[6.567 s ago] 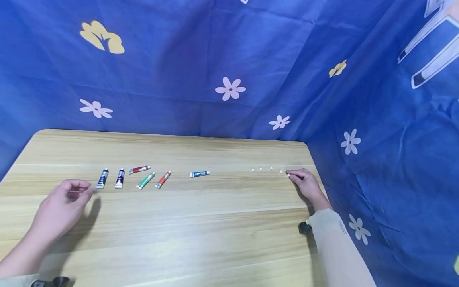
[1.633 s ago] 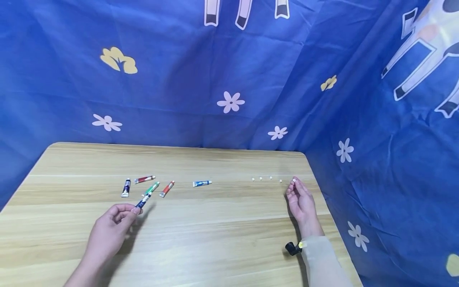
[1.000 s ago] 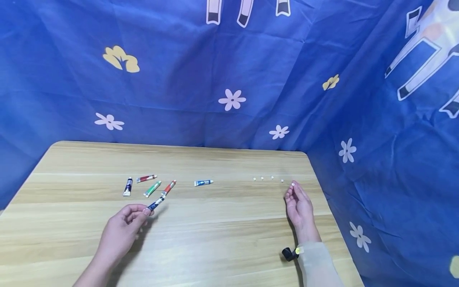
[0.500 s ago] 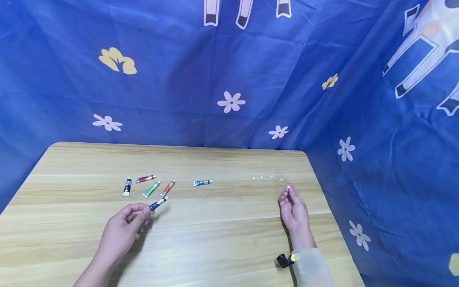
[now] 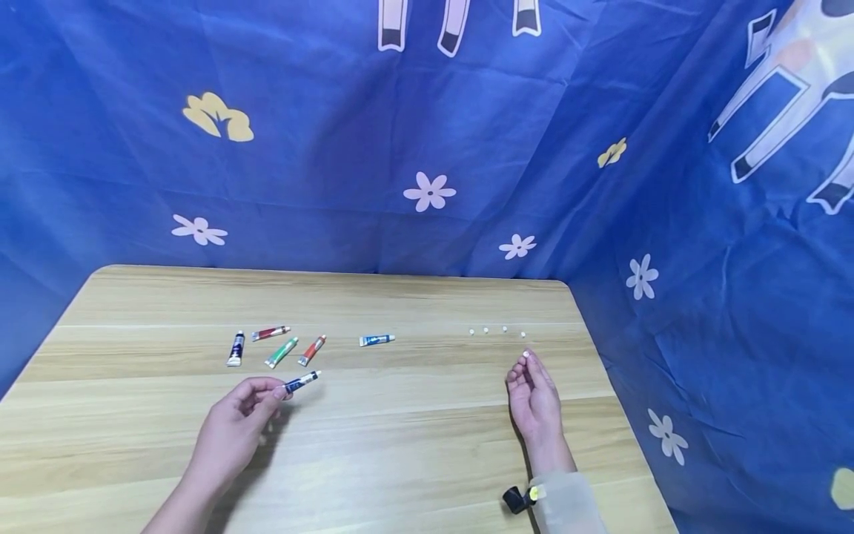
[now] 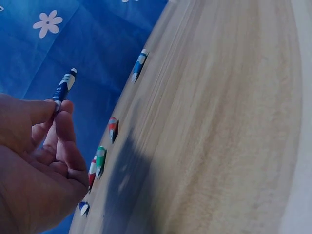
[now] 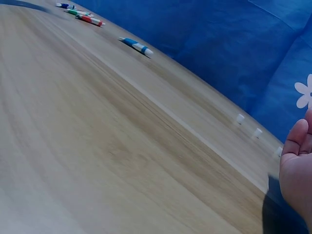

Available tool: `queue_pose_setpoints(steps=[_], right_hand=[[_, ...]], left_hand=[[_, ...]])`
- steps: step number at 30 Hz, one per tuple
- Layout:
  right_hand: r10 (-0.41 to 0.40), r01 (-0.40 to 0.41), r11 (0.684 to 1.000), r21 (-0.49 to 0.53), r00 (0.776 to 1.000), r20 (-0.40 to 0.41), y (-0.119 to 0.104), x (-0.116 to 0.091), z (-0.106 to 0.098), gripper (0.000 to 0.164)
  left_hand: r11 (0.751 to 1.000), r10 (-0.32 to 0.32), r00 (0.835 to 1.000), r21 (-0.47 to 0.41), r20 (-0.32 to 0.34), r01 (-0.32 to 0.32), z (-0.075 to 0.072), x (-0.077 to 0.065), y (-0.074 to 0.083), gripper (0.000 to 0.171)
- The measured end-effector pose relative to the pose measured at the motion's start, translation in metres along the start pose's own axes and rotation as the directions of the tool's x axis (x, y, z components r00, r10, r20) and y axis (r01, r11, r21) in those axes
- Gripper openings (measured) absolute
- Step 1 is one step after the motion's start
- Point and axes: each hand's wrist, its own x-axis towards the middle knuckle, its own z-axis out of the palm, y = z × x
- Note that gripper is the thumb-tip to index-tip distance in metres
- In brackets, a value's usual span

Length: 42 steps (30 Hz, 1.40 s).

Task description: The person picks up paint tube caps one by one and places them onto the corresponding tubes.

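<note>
My left hand point(image 5: 233, 421) pinches the crimped end of a dark blue paint tube point(image 5: 303, 381) between thumb and fingers, its white nozzle pointing right, raised off the table. The left wrist view shows the same tube point(image 6: 63, 89) up close. My right hand point(image 5: 536, 406), palm turned up, holds a small white cap point(image 5: 525, 354) at its fingertips; in the right wrist view that hand point(image 7: 298, 170) is cut off by the frame and the held cap is not visible. Several more white caps point(image 5: 485, 330) lie in a row just behind the right hand.
Left of centre lie another dark blue tube point(image 5: 236, 348), a dark red tube point(image 5: 270, 333), a green tube point(image 5: 282, 352) and an orange-red tube point(image 5: 311, 350). A lighter blue tube point(image 5: 376, 340) lies mid-table. Blue patterned cloth point(image 5: 320, 148) hangs behind the wooden table point(image 5: 400, 445).
Since the oldest frame, the left hand has picked up the leftmost dark blue tube and carried it right. The right hand has lifted the end cap, turned palm up and drifted left towards me.
</note>
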Motion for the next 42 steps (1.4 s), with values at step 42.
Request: queue_pose_setpoints(steps=[42], right_hand=[[0.079, -0.060, 0.981, -0.182, 0.992, 0.099, 0.047, -0.025, 0.016, 0.029]], left_hand=[[0.997, -0.020, 0.996, -0.078, 0.092, 0.027, 0.035, -0.007, 0.013, 0.021]])
